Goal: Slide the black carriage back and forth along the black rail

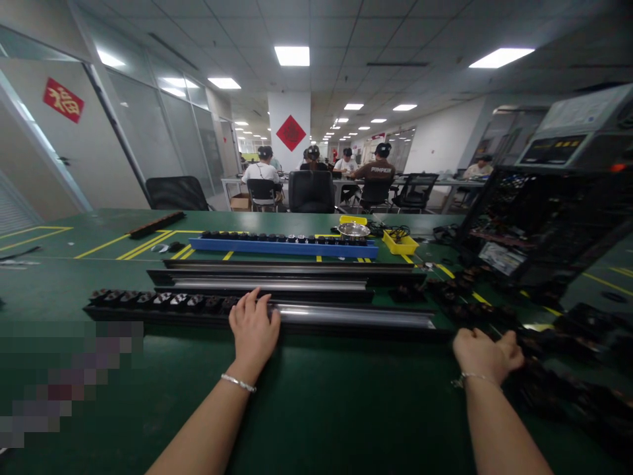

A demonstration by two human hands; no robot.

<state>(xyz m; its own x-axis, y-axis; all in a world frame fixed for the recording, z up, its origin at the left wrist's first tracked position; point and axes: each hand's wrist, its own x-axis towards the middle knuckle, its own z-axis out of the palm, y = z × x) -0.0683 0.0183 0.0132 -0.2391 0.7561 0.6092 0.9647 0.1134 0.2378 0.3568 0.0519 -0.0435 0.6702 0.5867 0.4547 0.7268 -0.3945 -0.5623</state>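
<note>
My left hand (254, 326) lies on the nearest long black rail (356, 318), its fingers spread flat over the rail's top beside a row of small black parts (158, 300) seated in it. My right hand (487, 353) is at the rail's right end, curled into a loose fist among a heap of small black parts (568, 369); what its fingers hold is hidden. Two more black rails (271, 277) lie parallel just behind the first.
A blue rail (284, 247) loaded with black parts lies farther back, with a metal bowl (353, 229) and yellow trays (401, 244) at its right end. A dark machine (544, 224) stands at the right. Several people sit at desks in the background.
</note>
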